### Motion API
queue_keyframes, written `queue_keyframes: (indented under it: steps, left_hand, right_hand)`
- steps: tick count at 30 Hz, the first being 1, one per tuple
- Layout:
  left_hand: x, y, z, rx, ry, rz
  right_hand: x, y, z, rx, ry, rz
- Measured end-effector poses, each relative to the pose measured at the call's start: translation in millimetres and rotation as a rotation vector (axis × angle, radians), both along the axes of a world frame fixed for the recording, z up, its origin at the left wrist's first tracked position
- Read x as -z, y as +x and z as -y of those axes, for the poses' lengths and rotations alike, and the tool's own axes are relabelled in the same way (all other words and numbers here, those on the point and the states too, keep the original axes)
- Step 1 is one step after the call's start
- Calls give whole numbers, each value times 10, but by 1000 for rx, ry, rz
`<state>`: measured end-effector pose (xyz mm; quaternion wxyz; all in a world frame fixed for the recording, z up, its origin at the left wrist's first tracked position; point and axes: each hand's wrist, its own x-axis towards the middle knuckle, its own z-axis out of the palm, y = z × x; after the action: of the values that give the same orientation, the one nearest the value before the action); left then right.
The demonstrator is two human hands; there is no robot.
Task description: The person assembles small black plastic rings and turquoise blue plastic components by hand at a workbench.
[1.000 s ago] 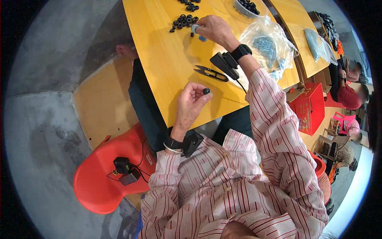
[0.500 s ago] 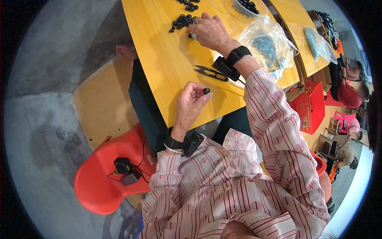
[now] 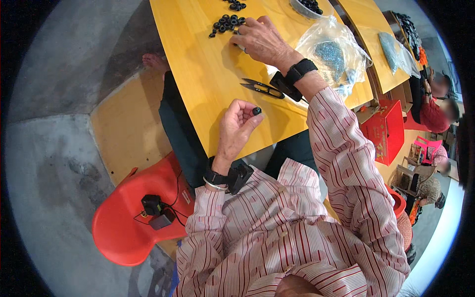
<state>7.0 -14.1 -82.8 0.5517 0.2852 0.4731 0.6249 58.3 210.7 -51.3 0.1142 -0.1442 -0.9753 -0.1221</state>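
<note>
My left hand (image 3: 234, 127) is closed above the near edge of the yellow table (image 3: 198, 94). Between its thumb and forefinger sits a small black round piece (image 3: 257, 111), with a pale glint on its upward end. Farther off, my right hand (image 3: 264, 43) reaches to the near right side of a pile of small black rings (image 3: 226, 23). Its fingers are bent down, and the hand hides most of the fingertips, so whatever they pinch cannot be made out. Black thread snips (image 3: 262, 88) lie on the table between my hands, close to the right wrist.
A clear plastic bag of blue-grey beads (image 3: 330, 57) lies right of my right hand. Behind it stands a clear bowl of black pieces (image 3: 307, 9). More black rings (image 3: 236, 6) lie at the far edge. A red chair (image 3: 123, 218) holds black devices; a red box (image 3: 383, 131) stands right.
My right hand has shifted slightly away from me beside the pile. In my left fingers the black piece has turned a little, while the hand stays in place.
</note>
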Motion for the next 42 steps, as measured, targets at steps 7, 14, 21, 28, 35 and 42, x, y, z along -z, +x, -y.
queue_keyframes:
  steps: [7,14,21,28,35,42]
  left_hand:
    - [-21,-4,23,-8,-12,3]
    - [-45,-48,66,-187,52,-28]
    - [-224,-57,99,-318,129,-51]
    - [-371,78,178,-324,203,-86]
    - [-490,113,323,-250,228,91]
    - [-791,200,465,-267,237,172]
  right_hand:
    - [-4,22,52,34,-14,11]
    - [-353,372,562,-34,-270,-153]
    - [-582,723,1235,-70,-321,-169]
    - [-636,852,1462,-46,-260,-294]
    - [-776,1047,1630,-76,-143,-365]
    - [-737,1209,1822,-19,-365,-631]
